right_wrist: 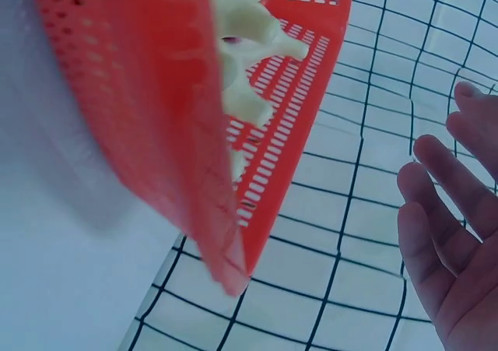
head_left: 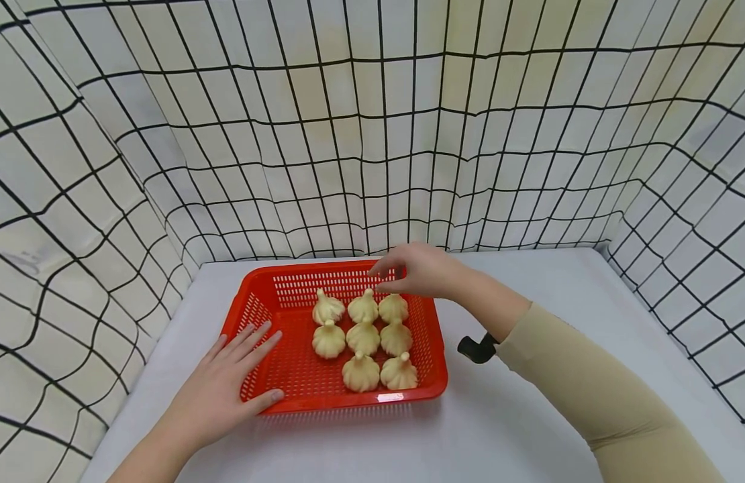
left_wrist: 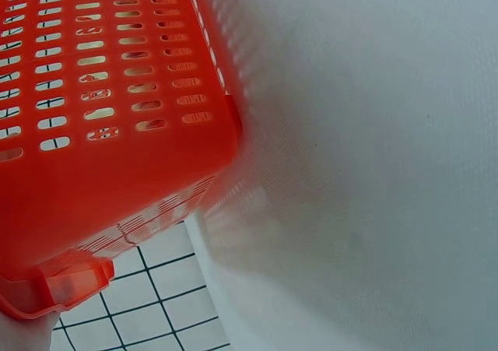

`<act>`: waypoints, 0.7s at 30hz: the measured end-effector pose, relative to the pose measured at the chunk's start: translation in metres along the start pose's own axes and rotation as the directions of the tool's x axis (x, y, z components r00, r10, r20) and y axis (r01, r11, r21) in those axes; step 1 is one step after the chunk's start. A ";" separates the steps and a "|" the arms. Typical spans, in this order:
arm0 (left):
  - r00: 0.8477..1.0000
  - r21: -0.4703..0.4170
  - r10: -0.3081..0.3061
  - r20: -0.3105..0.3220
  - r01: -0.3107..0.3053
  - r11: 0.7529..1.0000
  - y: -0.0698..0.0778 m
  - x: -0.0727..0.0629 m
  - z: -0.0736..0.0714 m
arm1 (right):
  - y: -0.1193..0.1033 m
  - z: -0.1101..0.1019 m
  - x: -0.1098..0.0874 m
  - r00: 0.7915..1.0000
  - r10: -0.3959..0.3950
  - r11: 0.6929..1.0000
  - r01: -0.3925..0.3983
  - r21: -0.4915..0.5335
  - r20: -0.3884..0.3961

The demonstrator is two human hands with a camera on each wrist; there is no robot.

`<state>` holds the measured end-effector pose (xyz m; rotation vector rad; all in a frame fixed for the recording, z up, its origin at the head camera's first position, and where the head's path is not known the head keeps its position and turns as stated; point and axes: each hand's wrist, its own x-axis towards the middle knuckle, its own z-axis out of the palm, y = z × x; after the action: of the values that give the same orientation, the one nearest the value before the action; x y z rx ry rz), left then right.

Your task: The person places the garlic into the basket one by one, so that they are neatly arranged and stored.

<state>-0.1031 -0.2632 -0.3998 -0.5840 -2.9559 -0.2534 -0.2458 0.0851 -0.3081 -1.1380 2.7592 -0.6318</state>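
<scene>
A red slotted plastic basket (head_left: 324, 403) stands on a white surface, holding several pale garlic bulbs (head_left: 363, 337) with their stems up. They sit in rough rows toward its right side, while bare floor shows on the left. My left hand (head_left: 224, 386) rests across the basket's left edge with fingers spread and straight. My right hand (head_left: 417, 268) hovers over the back right corner, above the bulbs, its fingers loosely bent and nothing between them. In the right wrist view, that hand (right_wrist: 459, 219) is apart from the basket (right_wrist: 140, 94).
Black netting (head_left: 409, 137) over pale cloth rises behind the basket and along both sides. A white covered tabletop (head_left: 529, 416) extends around the basket. Beside the right forearm, a small black object (head_left: 476, 349) shows, partly hidden by the sleeve (head_left: 590, 382).
</scene>
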 end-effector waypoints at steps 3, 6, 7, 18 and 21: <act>1.000 -0.004 0.001 0.001 -0.001 1.000 0.001 0.000 0.000 | 0.010 0.001 -0.013 0.999 0.042 0.999 -0.042 0.011 -0.008; 1.000 -0.003 0.002 0.000 -0.002 1.000 0.001 0.001 0.000 | 0.021 0.002 -0.026 0.997 0.069 0.997 -0.069 0.033 -0.017; 1.000 -0.002 0.003 -0.005 -0.003 1.000 0.001 0.001 0.000 | 0.025 0.002 -0.031 0.996 0.083 0.996 -0.082 0.046 -0.019; 1.000 -0.004 -0.002 0.001 0.002 1.000 -0.001 0.001 0.001 | 0.067 0.010 -0.087 0.977 0.210 0.970 -0.202 0.136 -0.046; 1.000 -0.005 -0.002 -0.003 0.002 1.000 -0.002 0.001 0.002 | 0.078 0.008 -0.103 0.967 0.248 0.960 -0.238 0.149 -0.053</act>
<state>-0.1048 -0.2644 -0.4019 -0.5803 -2.9537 -0.2620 -0.2209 0.2034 -0.3551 -0.7459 2.7965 -0.8340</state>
